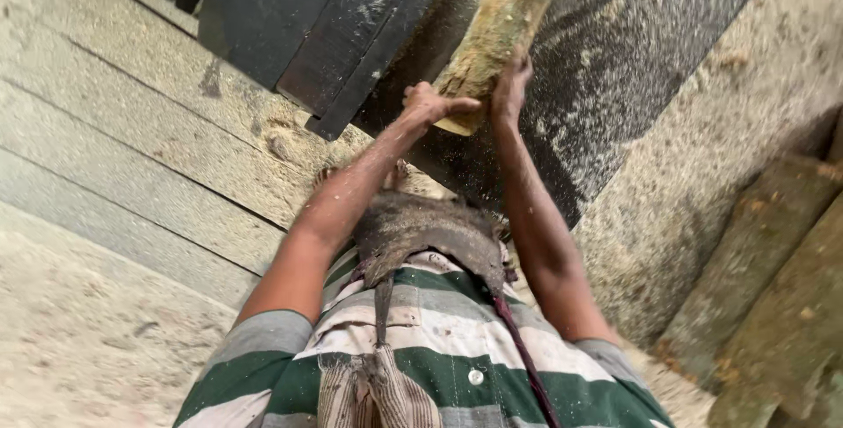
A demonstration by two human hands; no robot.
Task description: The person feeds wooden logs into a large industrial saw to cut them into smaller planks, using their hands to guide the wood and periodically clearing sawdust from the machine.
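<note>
- The left hand [430,105] is curled around the near end of a rough, brown-green log of wood [496,33]. Its fingers wrap the left side and the thumb lies across the cut end.
- The right hand [511,87] presses flat on the right side of the same end, fingers pointing up along the bark. It is not a fist; it is a flat, pushing hold.
- Both hands touch the log, so it is squeezed between them. The two hands are about the same way along the log, neither one clearly nearer.
- The log lies straight out in front of the hands. Its long side points away from the body, up and a bit to the right in the head view. The far end goes out of the picture at the top.
- The log rests on a dark, flat metal machine table [615,68] covered with pale sawdust.
- A dark metal block with slanted edges [299,24] sits just left of the log.
- Grey wooden floor boards [132,129] lie to the left, dusty too.
- Rough, mossy wood slabs [773,287] lean at the right, well apart from the hands.
- The person wears a green and white striped shirt [439,366] and a worn, dark apron [430,235].
</note>
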